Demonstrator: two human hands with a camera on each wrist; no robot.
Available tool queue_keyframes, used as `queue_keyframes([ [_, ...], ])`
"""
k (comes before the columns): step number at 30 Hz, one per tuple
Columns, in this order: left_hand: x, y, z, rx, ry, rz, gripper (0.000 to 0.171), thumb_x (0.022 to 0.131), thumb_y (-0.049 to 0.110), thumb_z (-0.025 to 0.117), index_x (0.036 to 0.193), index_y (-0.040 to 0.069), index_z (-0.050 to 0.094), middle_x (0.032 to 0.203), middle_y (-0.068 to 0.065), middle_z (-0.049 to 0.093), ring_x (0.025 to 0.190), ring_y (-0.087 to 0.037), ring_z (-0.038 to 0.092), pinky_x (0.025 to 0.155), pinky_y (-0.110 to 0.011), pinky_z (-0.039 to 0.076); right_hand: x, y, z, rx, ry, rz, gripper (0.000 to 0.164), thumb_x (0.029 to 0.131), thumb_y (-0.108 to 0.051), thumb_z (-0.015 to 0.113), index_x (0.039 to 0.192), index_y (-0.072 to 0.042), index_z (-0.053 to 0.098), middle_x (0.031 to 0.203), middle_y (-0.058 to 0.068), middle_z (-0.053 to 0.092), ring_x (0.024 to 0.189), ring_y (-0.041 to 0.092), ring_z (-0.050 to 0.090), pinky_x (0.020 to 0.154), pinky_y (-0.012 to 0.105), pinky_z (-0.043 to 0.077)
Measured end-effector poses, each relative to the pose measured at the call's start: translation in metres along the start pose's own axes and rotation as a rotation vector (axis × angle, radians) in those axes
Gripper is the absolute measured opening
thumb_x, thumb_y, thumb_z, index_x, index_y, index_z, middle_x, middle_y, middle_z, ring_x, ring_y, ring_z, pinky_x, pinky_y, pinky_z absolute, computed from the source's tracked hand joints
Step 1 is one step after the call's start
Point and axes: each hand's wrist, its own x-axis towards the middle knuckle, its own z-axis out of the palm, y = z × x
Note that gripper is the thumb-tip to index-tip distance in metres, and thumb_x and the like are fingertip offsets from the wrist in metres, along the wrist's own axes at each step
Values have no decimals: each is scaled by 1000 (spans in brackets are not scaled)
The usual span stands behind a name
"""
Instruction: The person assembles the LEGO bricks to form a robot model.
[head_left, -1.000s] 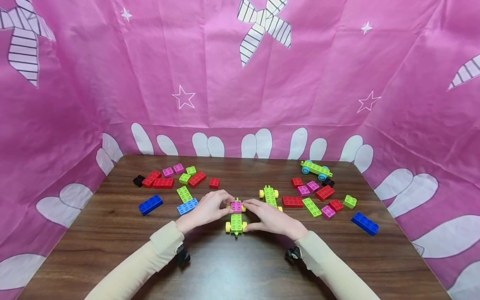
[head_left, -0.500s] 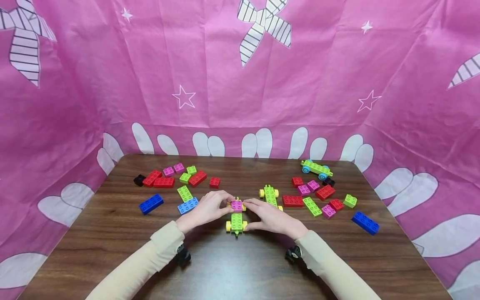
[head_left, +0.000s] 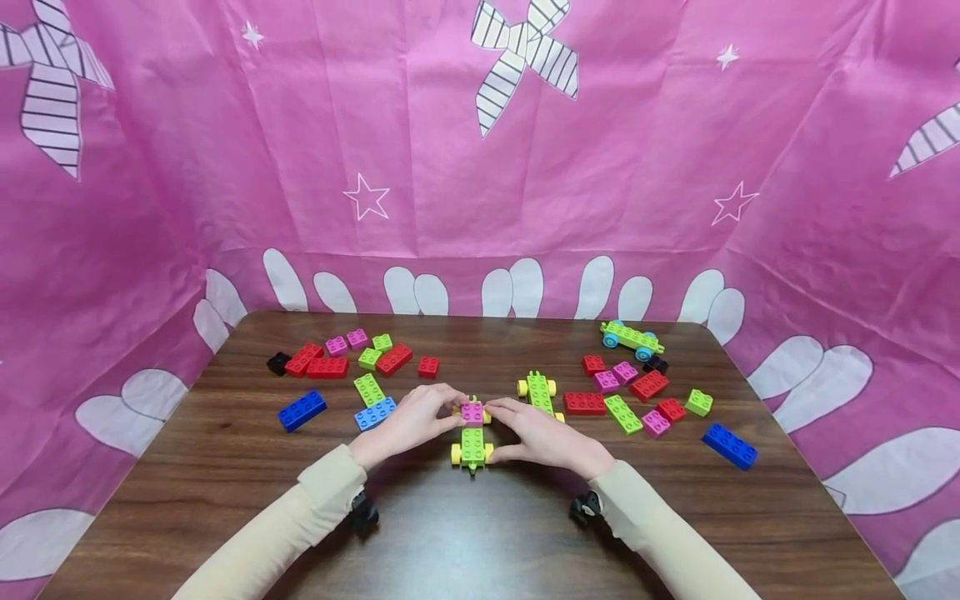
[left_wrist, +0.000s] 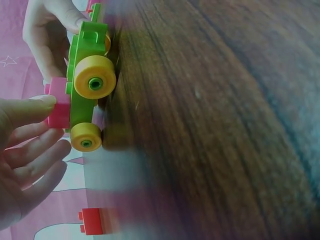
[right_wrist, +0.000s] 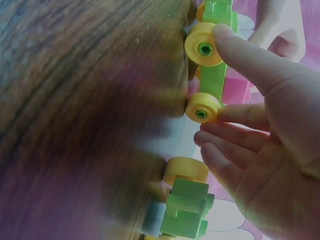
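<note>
Cart point(head_left: 472, 448) lies lengthwise away from us, between our left hand point(head_left: 418, 418), pinching the pink brick point(head_left: 472, 413) on its far half, and our right hand point(head_left: 546, 432), fingers extended, gripping nothing, touching its wheels point(right_wrist: 204, 48).

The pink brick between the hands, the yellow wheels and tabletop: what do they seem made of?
Pink brick: probably hard plastic, smooth, with crisp edges and moulded studs.
Yellow wheels: likely plastic too, smooth, with even, rounded rims.
Tabletop: wood or wood-look laminate, I can't tell which; streaky grain, glossy glare.
</note>
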Motion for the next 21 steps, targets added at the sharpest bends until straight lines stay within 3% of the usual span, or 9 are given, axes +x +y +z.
queue_keyframes([
  [10,-2,-3,1,49,20,51,33,84,28,70,112,13,67,106,0,68,93,-12,64,79,-29,54,0,0,0,-2,-5,2,77,80,-54,64,139,-10,44,141,5,47,129,18,48,106,37,42],
  [21,-3,-3,0,67,29,54,33,84,29,70,112,14,66,106,1,68,92,-10,62,79,-29,54,0,0,0,3,-17,25,77,80,-55,65,140,-12,43,142,4,47,129,17,47,106,37,42],
])
